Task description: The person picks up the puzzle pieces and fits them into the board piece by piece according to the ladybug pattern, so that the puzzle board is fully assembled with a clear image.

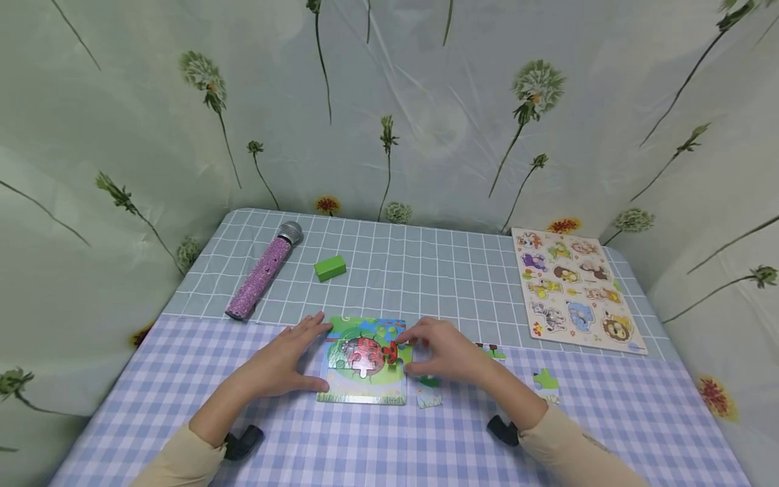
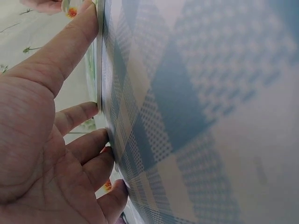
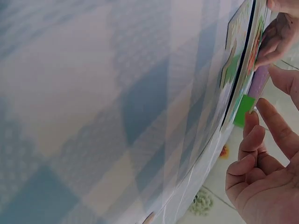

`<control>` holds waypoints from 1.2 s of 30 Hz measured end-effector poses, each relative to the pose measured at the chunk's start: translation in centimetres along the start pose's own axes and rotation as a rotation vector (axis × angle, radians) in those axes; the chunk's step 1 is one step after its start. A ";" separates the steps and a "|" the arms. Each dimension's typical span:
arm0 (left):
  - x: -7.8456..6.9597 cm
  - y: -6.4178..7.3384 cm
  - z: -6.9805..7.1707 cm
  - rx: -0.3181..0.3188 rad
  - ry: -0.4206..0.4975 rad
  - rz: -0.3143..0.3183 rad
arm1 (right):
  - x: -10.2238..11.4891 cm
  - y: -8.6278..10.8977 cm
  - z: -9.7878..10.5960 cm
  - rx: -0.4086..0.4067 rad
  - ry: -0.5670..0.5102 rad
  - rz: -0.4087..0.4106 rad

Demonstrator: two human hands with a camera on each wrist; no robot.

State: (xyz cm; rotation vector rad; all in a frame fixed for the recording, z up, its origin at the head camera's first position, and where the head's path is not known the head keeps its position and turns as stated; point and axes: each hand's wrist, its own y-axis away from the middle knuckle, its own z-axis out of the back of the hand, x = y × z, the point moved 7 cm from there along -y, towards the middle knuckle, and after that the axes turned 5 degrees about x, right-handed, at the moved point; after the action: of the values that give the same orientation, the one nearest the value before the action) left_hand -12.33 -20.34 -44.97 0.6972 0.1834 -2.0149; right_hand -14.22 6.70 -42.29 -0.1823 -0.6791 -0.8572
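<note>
A ladybug jigsaw puzzle (image 1: 361, 391) lies in its tray in the middle of the table, partly filled. My left hand (image 1: 284, 362) rests at its left side with fingers spread, thumb and index fingertips at the tray's edge; the left wrist view shows its fingers (image 2: 77, 42) extended along that edge. Over the right side, my right hand (image 1: 447, 352) holds a red and yellow-green puzzle piece (image 1: 391, 352) between index finger and thumb, slightly tilted over the picture. Beside the tray, partly under the right hand, lies a loose flower-and-grass piece (image 1: 429, 398).
Farther right lie a green puzzle piece (image 1: 546, 384) and a piece with trees (image 1: 496, 352), partly behind the right arm. A wooden animal puzzle board (image 1: 572, 341) sits at the back right. A glittery pink microphone (image 1: 262, 277) and a green block (image 1: 331, 268) are at the back left.
</note>
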 end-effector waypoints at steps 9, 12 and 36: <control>0.0 0.1 0.0 -0.003 -0.001 0.004 | 1.0 -1.2 -1.1 0.028 0.056 0.037; 0.0 0.1 0.0 -0.005 0.000 -0.001 | 1.3 -1.4 -1.4 0.039 0.063 0.050; -0.1 0.1 0.1 -0.009 -0.008 -0.011 | 2.1 -2.2 -1.6 0.041 0.151 0.055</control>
State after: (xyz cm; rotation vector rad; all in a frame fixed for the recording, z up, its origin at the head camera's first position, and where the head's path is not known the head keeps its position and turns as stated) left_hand -12.26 -20.33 -44.78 0.6836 0.1924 -2.0256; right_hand -14.11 3.23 -42.49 -0.0978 -0.5470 -0.7948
